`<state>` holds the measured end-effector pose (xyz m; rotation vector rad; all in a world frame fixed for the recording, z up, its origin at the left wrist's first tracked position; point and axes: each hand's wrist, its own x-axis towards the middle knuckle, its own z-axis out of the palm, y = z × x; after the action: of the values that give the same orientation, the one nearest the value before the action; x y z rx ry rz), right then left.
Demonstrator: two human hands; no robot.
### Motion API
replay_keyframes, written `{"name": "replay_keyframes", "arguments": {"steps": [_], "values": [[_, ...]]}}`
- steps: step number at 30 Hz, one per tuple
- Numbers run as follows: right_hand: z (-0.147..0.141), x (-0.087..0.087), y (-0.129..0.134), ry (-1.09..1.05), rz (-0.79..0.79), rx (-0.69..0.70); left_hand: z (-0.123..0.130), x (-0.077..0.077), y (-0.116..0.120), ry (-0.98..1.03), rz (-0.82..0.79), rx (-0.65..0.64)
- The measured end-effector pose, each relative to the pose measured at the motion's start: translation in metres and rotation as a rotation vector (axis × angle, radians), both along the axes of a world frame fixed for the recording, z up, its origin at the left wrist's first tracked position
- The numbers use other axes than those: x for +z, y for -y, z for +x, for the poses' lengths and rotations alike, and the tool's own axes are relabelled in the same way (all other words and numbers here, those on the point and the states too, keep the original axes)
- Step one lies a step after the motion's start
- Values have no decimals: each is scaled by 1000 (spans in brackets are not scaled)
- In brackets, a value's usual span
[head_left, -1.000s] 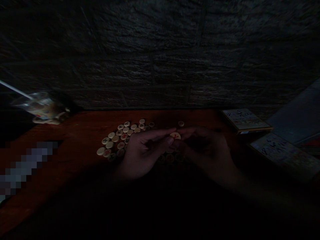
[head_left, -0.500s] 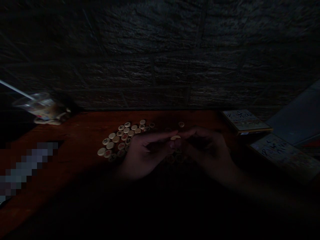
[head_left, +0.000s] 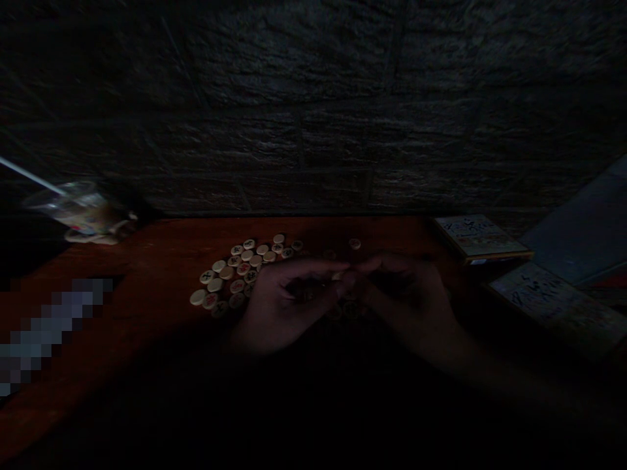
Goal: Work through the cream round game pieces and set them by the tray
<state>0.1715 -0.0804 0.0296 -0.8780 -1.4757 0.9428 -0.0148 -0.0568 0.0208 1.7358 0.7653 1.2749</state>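
A straw (head_left: 30, 175) is seen in a cup (head_left: 83, 209). Loose discs (head_left: 226, 272), some marked red or black, are spread on the tabletop (head_left: 161, 261). A small disc (head_left: 337, 277), mostly covered, is pinched by fingertips; the grip of left hand (head_left: 279, 303) and right hand (head_left: 411, 290) is clamped on it. Two boxes (head_left: 482, 235) are placed at right.

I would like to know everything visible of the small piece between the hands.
The small piece shows only as a pale sliver; no marking is visible and its material is unclear. The left hand pinches it; the right hand meets the left, perhaps touching the piece. Together they hide most of it, so its shape and tilt cannot be told.
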Motion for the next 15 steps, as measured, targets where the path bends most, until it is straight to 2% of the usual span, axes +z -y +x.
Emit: {"name": "replay_keyframes", "arguments": {"steps": [7, 15], "values": [[2, 1, 1, 32, 26, -4, 0, 1, -2, 136, -200, -54], [2, -2, 1, 81, 43, -38, 0, 7, -3, 145, -288, -41]]}}
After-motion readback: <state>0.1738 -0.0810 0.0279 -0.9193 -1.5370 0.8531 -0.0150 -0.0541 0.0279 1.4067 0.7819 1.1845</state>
